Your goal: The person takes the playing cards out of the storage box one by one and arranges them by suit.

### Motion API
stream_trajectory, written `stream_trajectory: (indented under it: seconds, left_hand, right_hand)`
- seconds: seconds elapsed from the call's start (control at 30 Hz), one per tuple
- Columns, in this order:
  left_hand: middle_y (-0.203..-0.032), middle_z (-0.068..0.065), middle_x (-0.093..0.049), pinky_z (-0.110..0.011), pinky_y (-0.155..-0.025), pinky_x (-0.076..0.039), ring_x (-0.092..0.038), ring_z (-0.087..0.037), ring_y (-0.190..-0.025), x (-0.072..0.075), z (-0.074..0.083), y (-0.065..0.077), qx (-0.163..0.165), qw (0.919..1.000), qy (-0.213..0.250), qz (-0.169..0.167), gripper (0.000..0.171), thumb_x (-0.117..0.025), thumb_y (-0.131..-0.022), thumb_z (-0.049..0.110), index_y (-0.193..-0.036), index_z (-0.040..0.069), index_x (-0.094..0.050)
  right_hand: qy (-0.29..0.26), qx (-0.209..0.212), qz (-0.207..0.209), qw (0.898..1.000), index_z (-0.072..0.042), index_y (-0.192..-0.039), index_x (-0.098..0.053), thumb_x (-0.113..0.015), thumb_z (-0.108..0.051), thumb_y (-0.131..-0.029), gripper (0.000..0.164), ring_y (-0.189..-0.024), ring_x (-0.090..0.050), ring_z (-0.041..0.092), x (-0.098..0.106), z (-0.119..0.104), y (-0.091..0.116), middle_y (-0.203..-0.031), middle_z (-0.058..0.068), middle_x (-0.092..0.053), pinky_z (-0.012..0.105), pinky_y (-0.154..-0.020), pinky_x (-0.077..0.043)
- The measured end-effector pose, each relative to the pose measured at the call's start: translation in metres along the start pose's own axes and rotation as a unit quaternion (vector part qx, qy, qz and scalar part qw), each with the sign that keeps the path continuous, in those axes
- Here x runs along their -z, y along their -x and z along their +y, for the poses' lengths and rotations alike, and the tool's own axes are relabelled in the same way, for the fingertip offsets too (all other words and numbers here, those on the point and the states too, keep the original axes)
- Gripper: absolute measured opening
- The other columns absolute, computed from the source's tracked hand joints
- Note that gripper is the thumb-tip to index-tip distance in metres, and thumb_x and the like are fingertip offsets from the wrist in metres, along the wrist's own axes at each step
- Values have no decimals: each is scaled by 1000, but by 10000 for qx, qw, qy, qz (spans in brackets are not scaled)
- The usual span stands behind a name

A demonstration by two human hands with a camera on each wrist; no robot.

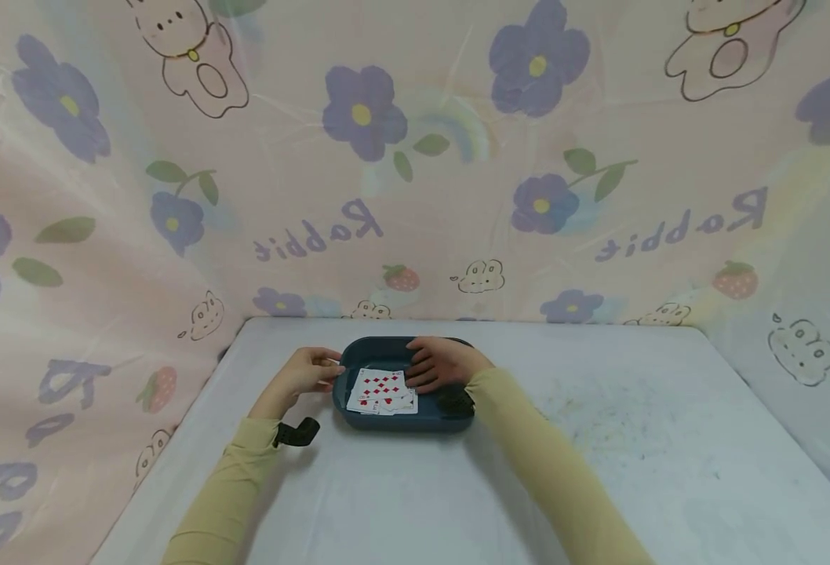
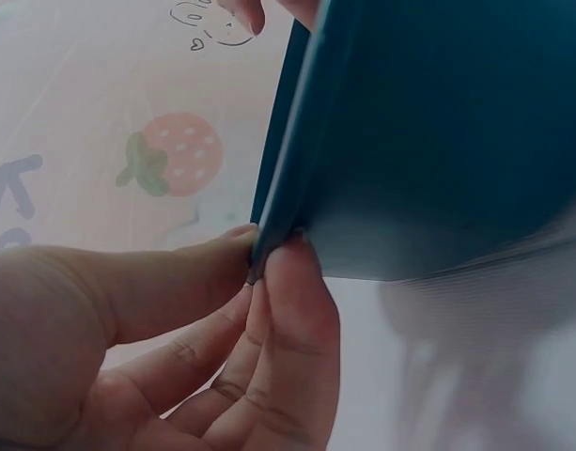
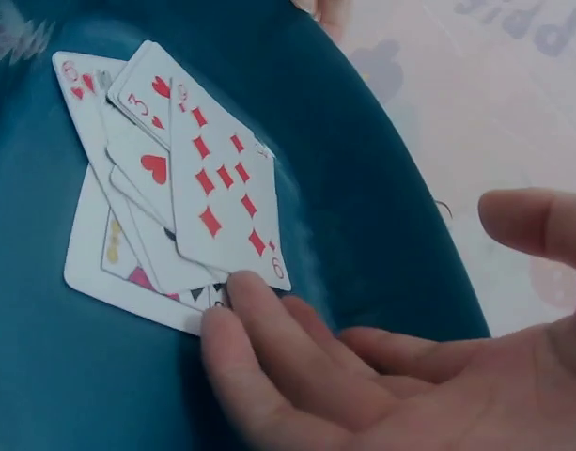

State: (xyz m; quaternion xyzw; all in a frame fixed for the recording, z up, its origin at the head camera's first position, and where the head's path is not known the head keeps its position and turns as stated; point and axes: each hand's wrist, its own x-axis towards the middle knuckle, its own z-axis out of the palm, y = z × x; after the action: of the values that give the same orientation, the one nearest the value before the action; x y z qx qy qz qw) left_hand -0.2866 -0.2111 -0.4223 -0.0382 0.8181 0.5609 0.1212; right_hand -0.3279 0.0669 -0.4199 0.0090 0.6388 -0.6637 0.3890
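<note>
A dark blue tray [image 1: 408,424] with rounded corners stands on the white table. My left hand [image 1: 305,373] pinches the tray's left rim; in the left wrist view the thumb lies on one side of the rim [image 2: 286,160] and the fingers [image 2: 302,310] on the other. Inside the tray lies a loose, fanned pile of playing cards [image 3: 226,178], face up, with a nine of diamonds on top and hearts below it. Over the tray's right half, my right hand [image 1: 450,362] has its fingers loosely extended, fingertips [image 3: 250,291] right at the pile's edge, thumb held apart.
The white table [image 1: 634,439] spreads out on both sides of the tray. Behind it hangs a pale printed curtain [image 1: 443,204] with flowers and rabbits, which also runs along the left and right sides. A black wrist camera [image 1: 298,432] sits on the left wrist.
</note>
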Motion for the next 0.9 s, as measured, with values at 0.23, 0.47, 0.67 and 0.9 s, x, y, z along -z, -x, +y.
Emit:
stream_trajectory:
  seconds: [0.23,0.47,0.67,0.9]
  left_hand:
    - [-96,-12,-60,-29,-65,-53,-59,-16,-72,0,2,2,-50,10000,-67,-32,37,-65,-91,9,-124,-4,-56]
    - [-97,-13,-60,-29,-65,-53,-59,-18,-74,0,2,2,0,10000,-75,-4,36,-64,-92,9,-125,-3,-56]
    - [-97,-14,-61,-30,-64,-53,-61,-21,-74,0,0,2,23,10000,-88,4,35,-64,-92,8,-124,-3,-56]
    - [-99,-15,-61,-30,-64,-53,-61,-22,-75,-1,2,4,-40,9999,-143,41,35,-65,-91,9,-123,-3,-56]
  right_hand:
    - [-25,-135,-33,9999,7,-144,-23,-50,-34,-97,68,-117,-51,41,-11,0,-3,-134,30,-44,50,-94,-43]
    - [100,-278,150,9995,6,-141,-32,-53,-34,-96,64,-107,-57,34,-14,2,-8,-125,26,-51,40,-82,-47]
    - [637,-177,1,9978,2,-132,-50,-56,-28,-96,47,-95,-60,25,-16,5,-11,-116,19,-59,33,-73,-48]
    - [1607,94,33,9870,-2,-113,-66,-62,-17,-93,25,-83,-61,20,-19,3,-14,-99,9,-67,33,-69,-51]
